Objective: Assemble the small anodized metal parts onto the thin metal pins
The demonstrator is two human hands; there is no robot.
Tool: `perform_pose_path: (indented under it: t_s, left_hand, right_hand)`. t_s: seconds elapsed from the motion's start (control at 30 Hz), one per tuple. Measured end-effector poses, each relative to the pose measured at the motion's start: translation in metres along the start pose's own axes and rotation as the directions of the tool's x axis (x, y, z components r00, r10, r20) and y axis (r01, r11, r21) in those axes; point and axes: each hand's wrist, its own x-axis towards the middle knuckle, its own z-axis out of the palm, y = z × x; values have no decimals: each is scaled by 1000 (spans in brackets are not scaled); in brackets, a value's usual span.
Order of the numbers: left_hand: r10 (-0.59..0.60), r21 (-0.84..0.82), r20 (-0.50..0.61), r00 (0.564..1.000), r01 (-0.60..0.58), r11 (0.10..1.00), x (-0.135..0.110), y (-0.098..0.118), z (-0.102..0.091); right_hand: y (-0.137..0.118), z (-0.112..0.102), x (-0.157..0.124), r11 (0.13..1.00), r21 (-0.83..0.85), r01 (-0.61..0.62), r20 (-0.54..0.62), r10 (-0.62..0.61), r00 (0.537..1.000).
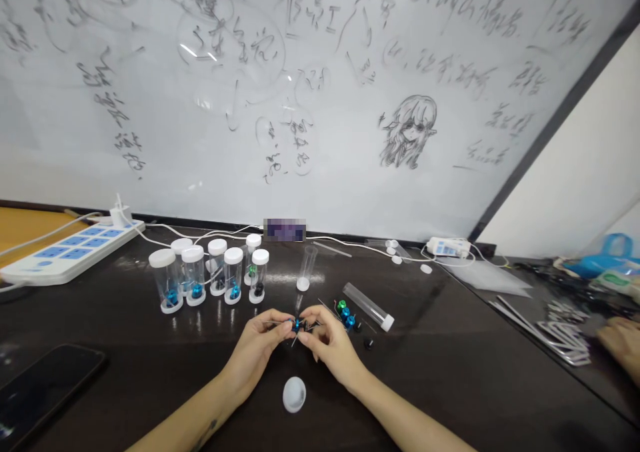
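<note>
Left hand: thumb and fingertips [260,339] pinched narrow on a small blue part [297,324], from its left side
Right hand: fingers curled in [327,342], tips closed up on the same blue part from the right; exact contact too small to tell
Blue part: between the two hands, just above the dark table [200,379]; thin wires poke out around it
Loose parts: a green one [342,305], blue ones and black ones, just right of the right hand; capped clear tube [367,305] lying beside them
White cap: oval-looking piece [294,395] on the table, between the forearms
Standing tubes: seven white-capped [171,285], clustered left; coloured parts inside several; another clear tube [308,263] upright beyond the hands
Far right: co-worker's hand [620,342], near bent metal rods [545,332]
</note>
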Motion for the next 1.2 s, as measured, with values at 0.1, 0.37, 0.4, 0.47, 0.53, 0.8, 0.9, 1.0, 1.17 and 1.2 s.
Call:
perform_pose_path:
  t_s: [0.1, 0.37, 0.4, 0.47, 0.53, 0.8, 0.9, 1.0, 1.17, 1.2]
  left_hand:
    - [-1, 15, 5, 1000, 1, 1000, 0, -1, 0]
    - [6, 50, -7, 1000, -6, 999, -2, 1, 1]
    - [4, 48, -8, 1000, -3, 999, -2, 1, 1]
    - [-2, 43, -13, 1000, 3, 999, -2, 2, 1]
    - [-6, 36, -17, 1000, 6, 999, -1, 1, 1]
    - [-6, 32, -13, 1000, 7, 999, 0, 1, 1]
    - [-9, 29, -3, 1000, 9, 1000, 1, 1, -1]
    - [-12, 13, -14, 1000, 12, 1000, 1, 0, -2]
    - [1, 10, -26, 1000, -1, 1000, 2, -1, -3]
    - [3, 12, -29, 1000, -2, 1000, 2, -1, -2]
  right_hand:
    - [-3, 0, -1, 1000, -7, 15, 2, -15, 1000]
    - [-1, 0, 1, 999, -46, -10, 19, 11, 1000]
    - [-1, 0, 1, 999, -33, -14, 30, 15, 999]
    - [0, 0, 1, 1000, -5, -16, 42, 16, 999]
    - [1, -1, 1, 1000, 18, -11, 40, 11, 999]
    - [3, -1, 1, 1000, -9, -27, 51, 27, 998]
    - [0, -1, 1, 999, -29, -16, 71, 18, 997]
    - [-2, -1, 1, 1000, -22, -6, 60, 8, 998]
    - [-2, -2, 1, 1000, -1, -10, 28, 10, 1000]
    - [-2, -2, 1, 1000, 3, -12, 28, 12, 1000]
